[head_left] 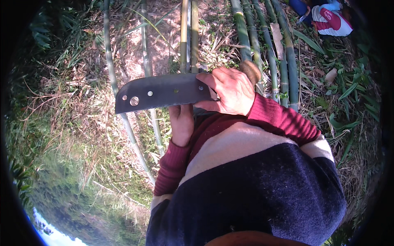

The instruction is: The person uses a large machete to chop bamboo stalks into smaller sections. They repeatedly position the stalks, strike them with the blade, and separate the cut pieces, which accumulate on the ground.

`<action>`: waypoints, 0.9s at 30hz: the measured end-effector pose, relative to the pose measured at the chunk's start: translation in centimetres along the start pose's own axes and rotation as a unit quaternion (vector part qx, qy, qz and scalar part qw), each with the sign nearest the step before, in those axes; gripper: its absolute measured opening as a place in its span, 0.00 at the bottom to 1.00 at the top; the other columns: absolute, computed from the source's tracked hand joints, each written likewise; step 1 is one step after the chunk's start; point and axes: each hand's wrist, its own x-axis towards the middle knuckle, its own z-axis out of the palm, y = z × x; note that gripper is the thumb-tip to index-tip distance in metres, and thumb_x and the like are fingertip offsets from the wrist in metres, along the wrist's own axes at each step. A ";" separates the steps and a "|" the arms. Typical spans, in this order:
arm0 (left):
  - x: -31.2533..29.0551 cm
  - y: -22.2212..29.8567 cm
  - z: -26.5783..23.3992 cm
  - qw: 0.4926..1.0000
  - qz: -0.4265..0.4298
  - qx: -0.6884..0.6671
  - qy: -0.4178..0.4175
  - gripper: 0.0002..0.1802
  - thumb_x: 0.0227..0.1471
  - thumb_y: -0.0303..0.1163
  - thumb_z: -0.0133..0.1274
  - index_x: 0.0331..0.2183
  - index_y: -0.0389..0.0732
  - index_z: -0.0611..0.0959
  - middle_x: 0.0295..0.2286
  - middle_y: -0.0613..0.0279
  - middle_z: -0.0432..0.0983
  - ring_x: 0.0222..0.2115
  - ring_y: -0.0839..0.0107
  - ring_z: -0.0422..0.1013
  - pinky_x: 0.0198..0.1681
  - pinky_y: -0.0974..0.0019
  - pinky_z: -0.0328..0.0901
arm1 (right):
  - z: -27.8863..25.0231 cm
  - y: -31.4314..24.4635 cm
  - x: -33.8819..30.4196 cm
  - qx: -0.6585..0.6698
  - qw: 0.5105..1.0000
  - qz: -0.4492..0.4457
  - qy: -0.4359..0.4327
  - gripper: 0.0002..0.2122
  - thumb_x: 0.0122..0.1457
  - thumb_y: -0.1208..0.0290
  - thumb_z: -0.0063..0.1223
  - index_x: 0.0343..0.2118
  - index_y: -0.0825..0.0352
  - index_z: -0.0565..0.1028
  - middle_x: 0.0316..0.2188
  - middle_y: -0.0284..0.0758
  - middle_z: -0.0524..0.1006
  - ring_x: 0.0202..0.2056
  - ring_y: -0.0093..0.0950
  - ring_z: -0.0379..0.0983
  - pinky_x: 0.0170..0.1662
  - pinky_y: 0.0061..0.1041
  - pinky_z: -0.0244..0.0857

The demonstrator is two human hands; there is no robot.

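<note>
My right hand (230, 92) is closed round the wooden handle (251, 70) of a broad dark steel chopping knife (162, 92). Its blade has several round holes and points left, held level in front of me. My left hand (181, 123) sits just under the blade with its fingers curled up behind it. It lines up with a yellow-green bamboo stalk (184, 37) that runs down behind the blade, and it looks wrapped round that stalk. Both sleeves are dark red, and my jumper is striped cream and navy.
Thick green bamboo poles (287, 53) stand at the right and thin pale ones (111, 61) at the left. Dry leaves and grass cover the ground. Another person in red, white and blue clothing (330, 18) is at the top right. The slope drops away at the lower left.
</note>
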 end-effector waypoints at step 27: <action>0.5 -4.3 -2.1 0.989 0.012 0.147 0.007 0.15 0.64 0.28 0.41 0.49 0.30 0.69 0.38 0.51 0.76 0.31 0.63 0.74 0.38 0.64 0.68 | 2.7 0.6 0.8 -0.038 0.968 0.123 -0.213 0.33 0.56 0.35 0.49 0.44 0.68 0.68 0.15 0.37 0.76 0.19 0.42 0.76 0.22 0.40 0.69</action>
